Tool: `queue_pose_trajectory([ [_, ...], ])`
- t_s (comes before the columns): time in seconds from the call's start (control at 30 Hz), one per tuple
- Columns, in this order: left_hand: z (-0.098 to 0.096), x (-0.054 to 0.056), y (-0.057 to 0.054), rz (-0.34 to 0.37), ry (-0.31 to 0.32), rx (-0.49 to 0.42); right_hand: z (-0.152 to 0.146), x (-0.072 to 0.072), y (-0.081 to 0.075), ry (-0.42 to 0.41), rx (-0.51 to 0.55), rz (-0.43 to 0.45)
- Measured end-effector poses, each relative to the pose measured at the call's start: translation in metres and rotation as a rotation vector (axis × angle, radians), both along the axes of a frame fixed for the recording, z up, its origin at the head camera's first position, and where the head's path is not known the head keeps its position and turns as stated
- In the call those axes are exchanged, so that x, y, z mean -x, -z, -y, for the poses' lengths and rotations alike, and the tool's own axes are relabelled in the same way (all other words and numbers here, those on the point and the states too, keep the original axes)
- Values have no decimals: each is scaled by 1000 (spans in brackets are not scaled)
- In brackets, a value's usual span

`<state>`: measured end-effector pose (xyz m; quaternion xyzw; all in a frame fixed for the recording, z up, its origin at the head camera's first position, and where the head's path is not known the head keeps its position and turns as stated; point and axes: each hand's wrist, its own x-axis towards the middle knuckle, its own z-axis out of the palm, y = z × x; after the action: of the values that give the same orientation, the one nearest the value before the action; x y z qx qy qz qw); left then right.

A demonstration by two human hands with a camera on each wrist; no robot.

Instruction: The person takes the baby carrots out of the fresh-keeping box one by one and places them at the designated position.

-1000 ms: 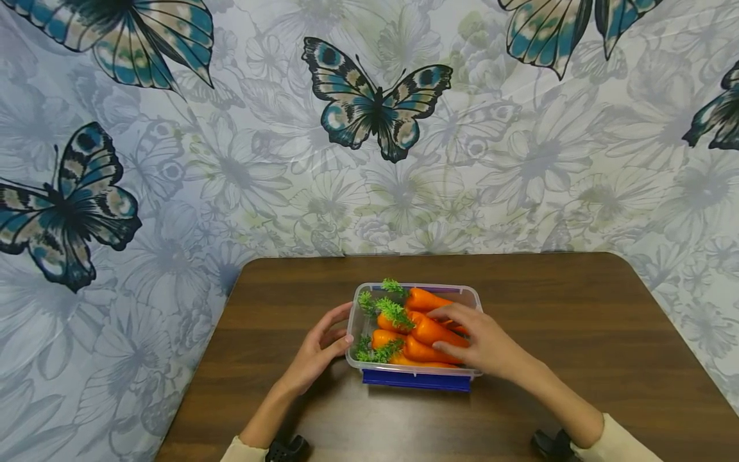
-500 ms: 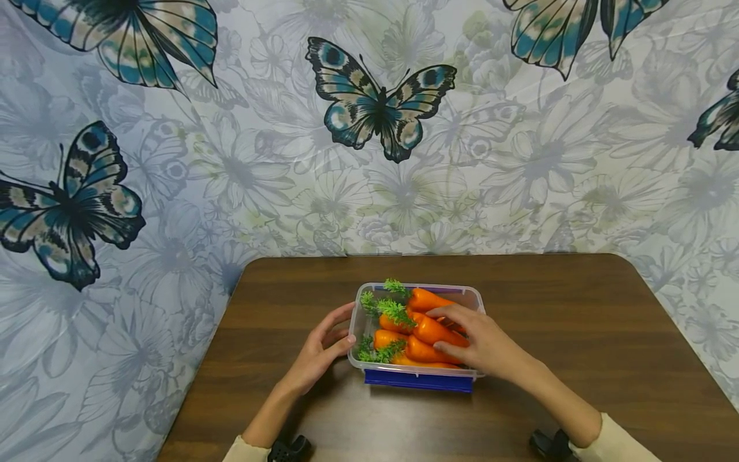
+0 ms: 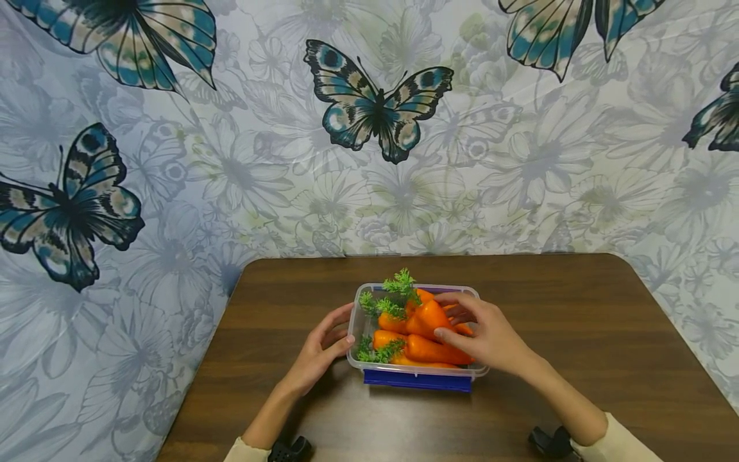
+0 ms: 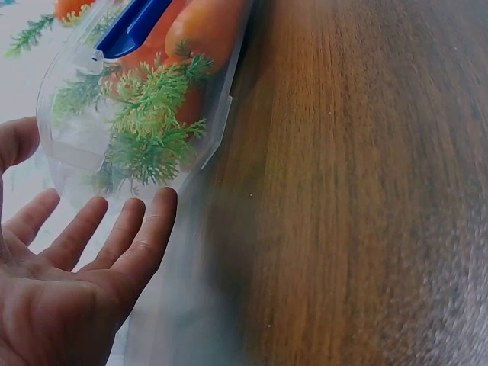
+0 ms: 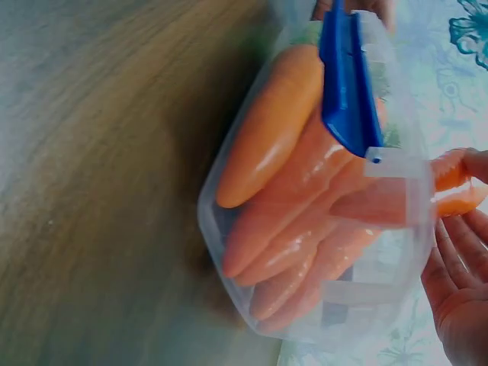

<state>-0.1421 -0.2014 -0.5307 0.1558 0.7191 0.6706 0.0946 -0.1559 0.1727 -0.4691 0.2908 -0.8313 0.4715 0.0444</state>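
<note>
A clear plastic food container (image 3: 416, 370) with a blue latch (image 3: 417, 382) stands on the table, holding several orange toy-like carrots (image 3: 435, 351) with green leafy tops. My right hand (image 3: 491, 330) pinches one carrot (image 3: 432, 317) between thumb and fingers. That carrot is tilted, its leafy top raised above the rim at the back; in the right wrist view its orange body (image 5: 451, 200) shows above the container's edge. My left hand (image 3: 316, 351) rests at the container's left end, thumb and fingers spread. In the left wrist view its fingers (image 4: 149, 236) are extended beside the clear wall.
The brown wooden table (image 3: 288, 289) reaches back to a wall hanging (image 3: 242, 173) printed with butterflies and flowers. Black wrist devices sit on both forearms, one at the left (image 3: 290, 449) and one at the right (image 3: 551, 443).
My right hand has taken hold of a carrot and raised it a little, its leafy top rising at the back. The left hand and container stay in place.
</note>
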Motion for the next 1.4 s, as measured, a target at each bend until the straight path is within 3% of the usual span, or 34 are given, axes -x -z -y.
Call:
queue_pose_trajectory([
  [0.27,-1,1,2,4,-3,7,-8,1,-13,12,129,9],
  [0.6,0,0,1,-7,0,5,-23,2,-22,93,125,-1],
  [0.97,-1,0,3,-7,-11,18,-50,12,-9,170,164,58],
  [1.4,-2,-2,3,16,-25,17,-94,21,11,335,82,69],
])
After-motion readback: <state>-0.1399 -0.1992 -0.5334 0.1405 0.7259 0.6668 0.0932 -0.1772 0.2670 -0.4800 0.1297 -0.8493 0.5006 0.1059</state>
